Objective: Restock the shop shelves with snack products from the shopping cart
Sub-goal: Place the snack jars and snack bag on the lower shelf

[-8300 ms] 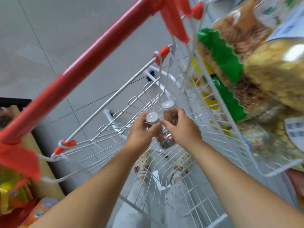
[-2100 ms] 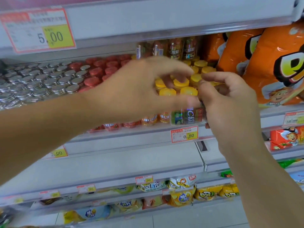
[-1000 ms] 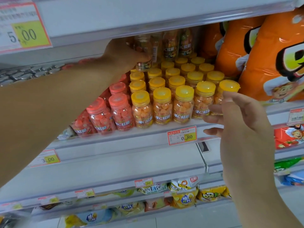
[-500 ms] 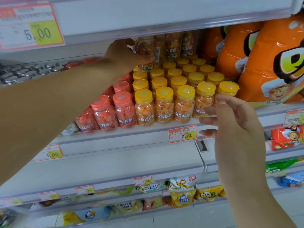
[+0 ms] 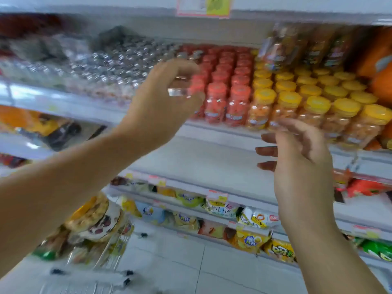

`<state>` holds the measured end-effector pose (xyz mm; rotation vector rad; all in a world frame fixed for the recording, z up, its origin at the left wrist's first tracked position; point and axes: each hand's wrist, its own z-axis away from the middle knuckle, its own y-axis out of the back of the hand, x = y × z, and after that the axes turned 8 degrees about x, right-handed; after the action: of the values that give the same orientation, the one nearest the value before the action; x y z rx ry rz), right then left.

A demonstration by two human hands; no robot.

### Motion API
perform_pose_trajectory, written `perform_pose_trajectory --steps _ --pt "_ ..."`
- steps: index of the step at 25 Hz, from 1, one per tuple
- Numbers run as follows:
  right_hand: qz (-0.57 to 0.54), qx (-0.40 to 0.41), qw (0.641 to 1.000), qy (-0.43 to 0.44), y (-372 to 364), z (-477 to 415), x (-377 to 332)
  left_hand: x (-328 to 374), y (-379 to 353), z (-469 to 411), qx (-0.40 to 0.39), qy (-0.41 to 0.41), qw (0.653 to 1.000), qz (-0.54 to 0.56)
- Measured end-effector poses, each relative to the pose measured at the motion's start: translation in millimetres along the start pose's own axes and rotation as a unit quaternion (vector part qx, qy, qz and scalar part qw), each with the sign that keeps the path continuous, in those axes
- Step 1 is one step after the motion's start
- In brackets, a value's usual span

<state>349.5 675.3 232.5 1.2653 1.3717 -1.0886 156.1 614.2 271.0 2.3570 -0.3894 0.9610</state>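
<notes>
The picture is motion-blurred. My left hand (image 5: 161,100) hovers in front of the candy-jar shelf (image 5: 212,130), fingers loosely curved, with no jar visibly in them. My right hand (image 5: 297,160) hangs lower, just below the shelf's front edge, fingers relaxed and spread, holding nothing. Rows of red-lidded jars (image 5: 218,96), yellow-lidded jars (image 5: 314,102) and silver-lidded jars (image 5: 110,66) fill the shelf. Taller jars (image 5: 284,49) stand stacked at the back above the yellow ones. The shopping cart (image 5: 106,262) with snack bags (image 5: 93,219) sits at lower left.
Big orange snack bags (image 5: 379,60) stand at the right end of the jar shelf. The lower shelves hold small yellow and white snack packets (image 5: 250,219). A price tag (image 5: 203,7) hangs on the shelf edge above. Pale tiled floor (image 5: 191,262) lies between the cart and the shelving.
My left hand has come out from the back of the shelf, away from the tall jars. The view has swung left and down, bringing the cart into sight. My right hand has dropped slightly.
</notes>
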Motion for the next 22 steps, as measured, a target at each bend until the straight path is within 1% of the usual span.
perform_pose_trajectory --steps 2,3,6,9,12,14,16,19,21,22 --pt "0.016 -0.059 0.998 -0.002 -22.9 22.1 6.1 -26.2 39.9 38.5 0.013 0.039 0.999 -0.03" --pt "0.026 -0.087 0.996 -0.004 -34.9 33.6 11.5 -42.1 59.9 58.1 0.009 0.073 0.996 -0.048" --pt "0.048 -0.168 0.985 -0.016 -80.2 73.1 36.5 -99.8 122.7 124.7 0.011 0.17 0.976 -0.138" --pt "0.084 -0.219 0.971 -0.035 -130.7 117.0 76.6 -161.4 175.5 193.8 0.025 0.265 0.932 -0.247" --pt "0.134 -0.27 0.951 -0.065 -178.0 167.5 126.5 -210.3 211.9 262.4 0.036 0.362 0.891 -0.271" --pt "0.171 -0.312 0.931 -0.084 -205.9 197.6 161.4 -236.7 224.2 302.3 0.025 0.411 0.868 -0.279" --pt "0.212 -0.362 0.901 -0.107 -231.9 227.8 197.6 -262.4 228.2 333.8 0.008 0.457 0.842 -0.287" --pt "0.269 -0.421 0.853 -0.149 -262.7 271.2 242.0 -298.1 219.6 364.6 -0.03 0.488 0.829 -0.273" --pt "0.29 -0.432 0.838 -0.165 -278.4 291.5 262.6 -317.9 209.5 378.0 -0.065 0.492 0.822 -0.28" --pt "0.293 -0.428 0.839 -0.163 -285.2 296.1 270.3 -327.2 205.0 382.8 -0.076 0.493 0.817 -0.291"
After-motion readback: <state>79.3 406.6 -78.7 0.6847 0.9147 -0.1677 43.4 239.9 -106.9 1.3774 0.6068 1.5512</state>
